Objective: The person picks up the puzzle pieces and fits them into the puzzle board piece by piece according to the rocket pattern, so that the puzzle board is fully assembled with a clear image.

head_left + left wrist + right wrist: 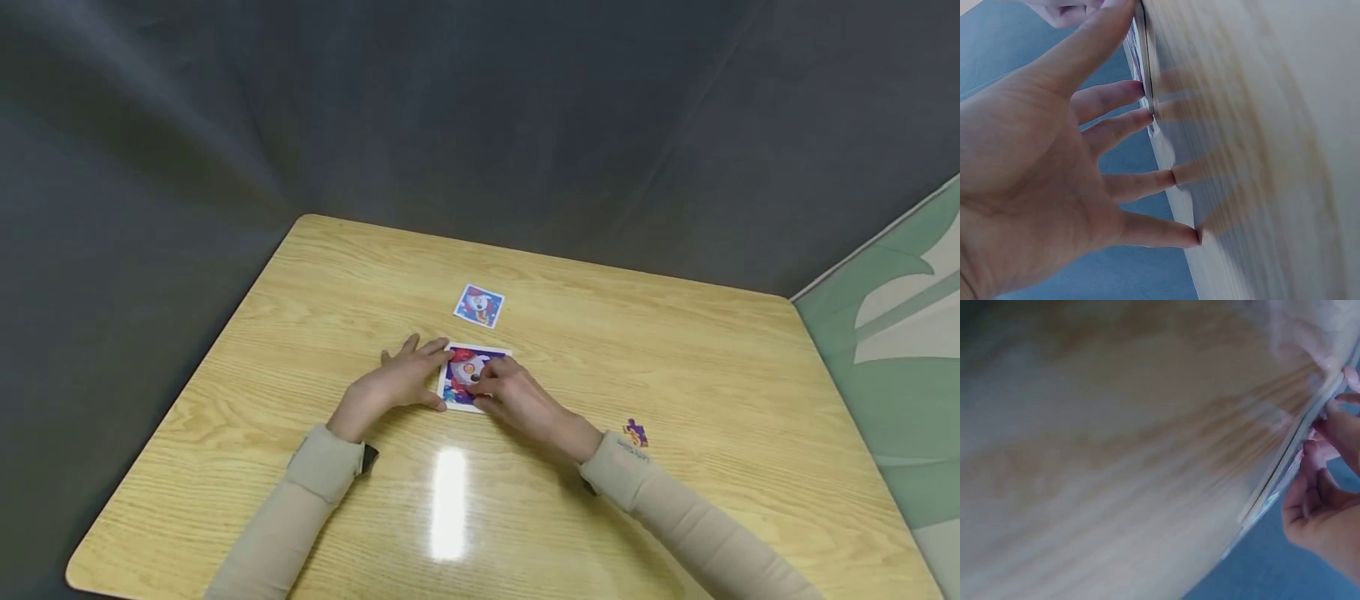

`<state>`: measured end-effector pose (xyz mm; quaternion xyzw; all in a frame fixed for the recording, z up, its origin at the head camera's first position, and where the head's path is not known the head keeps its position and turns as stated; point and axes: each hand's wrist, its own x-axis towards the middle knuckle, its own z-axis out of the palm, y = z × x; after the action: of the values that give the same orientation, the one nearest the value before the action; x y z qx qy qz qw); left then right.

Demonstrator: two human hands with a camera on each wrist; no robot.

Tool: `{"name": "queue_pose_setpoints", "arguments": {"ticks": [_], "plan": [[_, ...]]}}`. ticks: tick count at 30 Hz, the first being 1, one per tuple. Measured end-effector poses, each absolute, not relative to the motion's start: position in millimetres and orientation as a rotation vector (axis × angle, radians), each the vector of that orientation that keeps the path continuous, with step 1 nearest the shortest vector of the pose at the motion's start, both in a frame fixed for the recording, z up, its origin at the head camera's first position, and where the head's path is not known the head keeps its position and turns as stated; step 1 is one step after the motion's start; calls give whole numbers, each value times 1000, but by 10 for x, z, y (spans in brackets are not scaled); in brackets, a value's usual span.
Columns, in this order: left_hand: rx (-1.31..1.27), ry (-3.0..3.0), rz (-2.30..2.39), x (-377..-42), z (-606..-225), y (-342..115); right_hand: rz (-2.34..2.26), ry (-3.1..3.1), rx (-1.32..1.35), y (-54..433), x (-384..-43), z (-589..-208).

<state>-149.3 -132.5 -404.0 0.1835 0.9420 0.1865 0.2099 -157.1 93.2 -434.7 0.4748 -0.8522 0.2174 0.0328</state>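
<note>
A small jigsaw puzzle [463, 367] in a white-bordered tray lies flat on the table, showing a pale cartoon figure with red parts on purple. My left hand [405, 375] spreads its fingers at the tray's left side, thumb at the near corner; in the left wrist view, outstretched fingers [1141, 186] rest their tips on the tabletop and tray edge. My right hand [517, 396] bends over the puzzle's right part and hides it. Its thumb and fingers [1316, 481] pinch a puzzle piece, mostly covered, low over the picture.
Beyond the tray lies a square picture card [480, 306] with a similar figure. Loose purple and orange puzzle pieces [635, 432] lie to the right, just beside the right sleeve. The wooden table [712, 367] ends at a dark curtain behind and a green patterned surface at right.
</note>
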Motion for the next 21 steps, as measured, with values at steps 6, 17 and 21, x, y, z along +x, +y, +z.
{"name": "queue_pose_setpoints", "arguments": {"ticks": [6,17,21], "plan": [[515,2611,529,-1488,-4064,-1315,621,-2612,1423,1004,-1499,-4286],[488,2610,545,-1370,-4047,-1420,717,-2768,960,2557,-1004,-4194],[474,2633,521,-1336,-4038,-1545,736,-2857,943,2800,-937,-4308]]}}
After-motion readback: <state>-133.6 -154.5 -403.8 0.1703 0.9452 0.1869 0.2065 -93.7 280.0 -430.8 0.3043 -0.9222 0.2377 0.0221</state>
